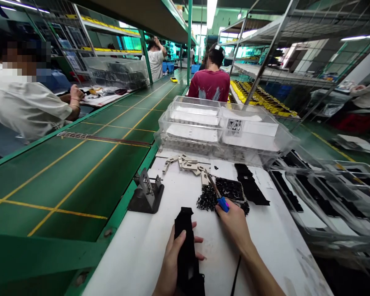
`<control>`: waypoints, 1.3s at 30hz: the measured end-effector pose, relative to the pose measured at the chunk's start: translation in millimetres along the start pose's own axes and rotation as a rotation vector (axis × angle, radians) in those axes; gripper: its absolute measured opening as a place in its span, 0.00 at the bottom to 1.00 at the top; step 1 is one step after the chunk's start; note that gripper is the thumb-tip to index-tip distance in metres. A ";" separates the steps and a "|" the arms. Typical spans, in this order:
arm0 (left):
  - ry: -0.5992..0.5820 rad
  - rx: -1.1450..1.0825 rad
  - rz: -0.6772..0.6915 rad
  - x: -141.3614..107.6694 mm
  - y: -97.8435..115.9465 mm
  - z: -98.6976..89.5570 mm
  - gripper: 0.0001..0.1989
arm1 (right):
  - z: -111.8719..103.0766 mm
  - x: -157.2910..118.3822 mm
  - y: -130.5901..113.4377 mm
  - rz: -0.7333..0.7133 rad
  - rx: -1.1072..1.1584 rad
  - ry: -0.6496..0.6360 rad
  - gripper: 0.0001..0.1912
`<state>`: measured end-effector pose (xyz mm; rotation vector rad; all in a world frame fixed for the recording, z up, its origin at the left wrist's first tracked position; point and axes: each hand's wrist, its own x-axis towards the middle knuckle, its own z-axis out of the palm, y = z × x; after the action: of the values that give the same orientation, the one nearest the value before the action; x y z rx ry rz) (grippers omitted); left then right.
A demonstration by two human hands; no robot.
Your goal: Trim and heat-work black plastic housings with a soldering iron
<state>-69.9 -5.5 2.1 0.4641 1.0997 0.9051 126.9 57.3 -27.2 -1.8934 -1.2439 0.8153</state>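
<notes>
My left hand (172, 255) is closed around a long black flat strip-like part (185, 246), with the thumb on its face and the fingertips showing past its right edge. In my right hand (236, 224) is a soldering iron (222, 203) with a blue handle. Its metal shaft points up and left, above a pile of small black pieces (207, 198). Behind the iron lies a shallow tray (230, 188) of more small black pieces. Another black flat part (251, 185) rests to the tray's right. Several beige pieces (189, 165) are scattered at the back of the white worktop (135, 259).
A dark metal stand (148, 193) stands at the worktop's left. Beyond it runs a green conveyor belt (80, 176). Clear plastic bins (222, 127) are stacked at the back. Trays of black parts (314, 193) stand right. Co-workers sit left (21, 98) and ahead (209, 82).
</notes>
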 end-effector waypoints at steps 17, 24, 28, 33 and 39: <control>-0.102 0.017 -0.057 5.5 22.8 13.9 0.27 | -33.0 -35.2 -21.7 0.191 0.936 -0.188 0.16; -0.056 0.017 -0.133 12.1 13.0 15.1 0.27 | -38.7 -33.8 -8.9 0.214 0.833 -0.140 0.19; -0.045 0.024 -0.118 15.2 7.3 17.5 0.27 | -34.9 -31.2 -2.7 0.232 0.729 -0.157 0.20; -0.054 0.015 -0.089 6.9 6.2 10.0 0.29 | -45.1 -38.0 21.7 0.258 0.468 -0.103 0.19; -0.101 -0.070 -0.071 5.2 4.2 2.5 0.28 | -50.9 -41.6 34.1 0.232 0.085 0.091 0.19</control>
<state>-68.4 1.4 3.3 0.4061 0.9831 0.8461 170.6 -2.4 -23.0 -2.0060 -0.9317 0.8764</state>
